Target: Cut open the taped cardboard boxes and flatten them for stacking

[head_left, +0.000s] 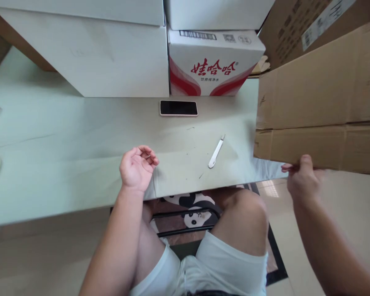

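My right hand point(299, 177) grips the lower edge of a flattened brown cardboard box point(320, 107), holding it up at the right of the table, past the table's corner. My left hand point(138, 167) rests palm-up on the pale green table point(64, 164) near its front edge, fingers loosely curled with nothing in them. A small white utility knife point(216, 153) lies on the table between my two hands. A phone point(179, 108) with a dark screen lies flat farther back.
White boxes point(89, 53) and a white carton with red lettering point(214, 61) stand along the back of the table. More brown cardboard point(305, 24) leans at the back right. My knees are under the table edge, over a panda-print mat point(191, 205).
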`<state>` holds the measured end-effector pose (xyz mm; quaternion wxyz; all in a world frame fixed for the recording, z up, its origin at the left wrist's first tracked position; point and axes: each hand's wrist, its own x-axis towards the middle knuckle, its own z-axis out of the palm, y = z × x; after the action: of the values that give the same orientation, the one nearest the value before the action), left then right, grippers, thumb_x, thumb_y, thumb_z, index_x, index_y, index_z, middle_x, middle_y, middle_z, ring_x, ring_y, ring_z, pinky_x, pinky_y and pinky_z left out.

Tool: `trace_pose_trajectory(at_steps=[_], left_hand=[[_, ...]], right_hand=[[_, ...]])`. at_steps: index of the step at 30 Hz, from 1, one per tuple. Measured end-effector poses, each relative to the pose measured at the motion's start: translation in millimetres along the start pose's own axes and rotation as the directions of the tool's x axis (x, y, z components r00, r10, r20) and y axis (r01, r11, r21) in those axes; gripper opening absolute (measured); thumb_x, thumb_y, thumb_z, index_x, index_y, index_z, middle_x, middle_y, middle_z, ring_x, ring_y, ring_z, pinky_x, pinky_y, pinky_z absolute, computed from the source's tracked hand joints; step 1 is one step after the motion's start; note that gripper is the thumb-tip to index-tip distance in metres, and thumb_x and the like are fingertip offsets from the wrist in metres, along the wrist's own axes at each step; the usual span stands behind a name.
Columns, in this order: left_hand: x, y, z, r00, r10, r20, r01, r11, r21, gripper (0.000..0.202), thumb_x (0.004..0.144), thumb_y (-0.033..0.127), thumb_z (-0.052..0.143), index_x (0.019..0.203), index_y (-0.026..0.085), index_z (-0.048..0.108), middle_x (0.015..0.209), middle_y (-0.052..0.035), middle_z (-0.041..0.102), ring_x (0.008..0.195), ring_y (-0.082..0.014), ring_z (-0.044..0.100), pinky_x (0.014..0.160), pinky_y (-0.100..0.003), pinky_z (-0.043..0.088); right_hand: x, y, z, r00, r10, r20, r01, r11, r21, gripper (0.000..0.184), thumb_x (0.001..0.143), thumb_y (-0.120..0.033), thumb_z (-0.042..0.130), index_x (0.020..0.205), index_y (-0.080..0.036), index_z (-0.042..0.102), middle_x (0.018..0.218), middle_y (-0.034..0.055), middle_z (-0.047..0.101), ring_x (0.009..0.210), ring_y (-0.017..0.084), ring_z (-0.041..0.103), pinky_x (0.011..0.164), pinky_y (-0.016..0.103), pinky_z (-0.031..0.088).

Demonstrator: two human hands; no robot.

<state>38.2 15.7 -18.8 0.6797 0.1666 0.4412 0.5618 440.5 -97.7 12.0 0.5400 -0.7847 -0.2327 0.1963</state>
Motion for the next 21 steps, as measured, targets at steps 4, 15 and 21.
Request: trace_pose_trajectory(at_steps=[4,15,21], left_hand=[[2.5,0.2,-0.5,1.0,0.003,0.031,-0.003,1.0,0.019,0.025,0.072,0.041,0.061,0.07,0.016,0.062,0.064,-0.003,0.058,0.056,-0.0124,0.058,0.056,-0.024,0.052],[10.1,1.5,-1.6,0.999,0.007,0.038,-0.007,1.0,0.009,0.026,0.067,0.041,0.064,0.067,0.016,0.065,0.062,-0.0029,0.057,0.057,-0.0124,0.057,0.056,-0.024,0.052],[9.3,8.6,-5.9,0.999,-0.002,0.045,0.003,1.0,-0.021,0.025,0.072,0.04,0.059,0.066,0.016,0.064,0.062,-0.003,0.056,0.056,-0.0124,0.055,0.055,-0.024,0.05]], right_hand=[[46.4,-24.4,38.2,0.978,-0.172,-0.117,0.189,0.969,0.161,0.022,0.078,-0.032,0.072,0.08,-0.027,0.05,0.06,-0.0023,0.054,0.045,0.013,0.059,0.044,0.027,0.05],[163.8,-101.9,184.2,0.988,0.097,0.117,-0.114,0.983,0.146,0.018,0.093,-0.007,0.045,0.081,-0.019,0.051,0.064,-0.0027,0.065,0.05,0.009,0.066,0.057,0.022,0.053],[110.9,-57.2,174.8,0.95,0.052,0.309,-0.079,0.994,0.075,0.007,0.095,-0.016,0.055,0.088,-0.017,0.057,0.072,0.0025,0.069,0.055,0.011,0.068,0.051,0.019,0.056]])
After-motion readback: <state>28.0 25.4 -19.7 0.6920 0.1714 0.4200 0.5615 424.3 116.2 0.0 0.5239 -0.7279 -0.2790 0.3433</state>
